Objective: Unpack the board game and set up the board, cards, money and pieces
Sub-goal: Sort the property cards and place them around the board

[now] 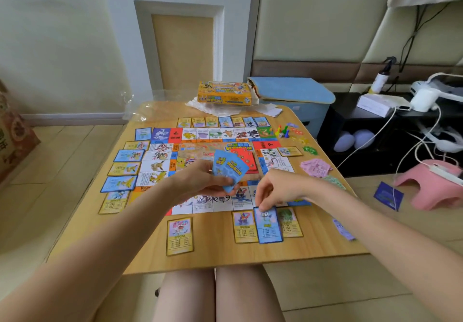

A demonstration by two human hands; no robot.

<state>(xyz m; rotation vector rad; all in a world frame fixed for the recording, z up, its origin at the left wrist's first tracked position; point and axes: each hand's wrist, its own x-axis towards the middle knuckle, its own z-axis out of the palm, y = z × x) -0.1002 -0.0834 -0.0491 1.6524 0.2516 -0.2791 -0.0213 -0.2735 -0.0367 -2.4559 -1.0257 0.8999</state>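
Note:
The game board (200,143) lies open in the middle of a low wooden table (215,251), with property cards laid along its sides. My left hand (200,178) holds a fan of blue-backed cards (229,167) above the board. My right hand (273,191) pinches the top edge of a blue-bordered card (268,226) that lies on the table between two yellow-bordered cards (245,226) at the board's near edge. Coloured pawns (283,131) stand at the far right. Pink money (315,167) lies to the right of the board.
The yellow game box (224,93) sits at the table's far edge on plastic wrap. A lone yellow card (180,236) lies near the front edge. A purple note (343,229) overhangs the right edge. A dark blue card (387,195) and a pink stool (433,188) are on the floor.

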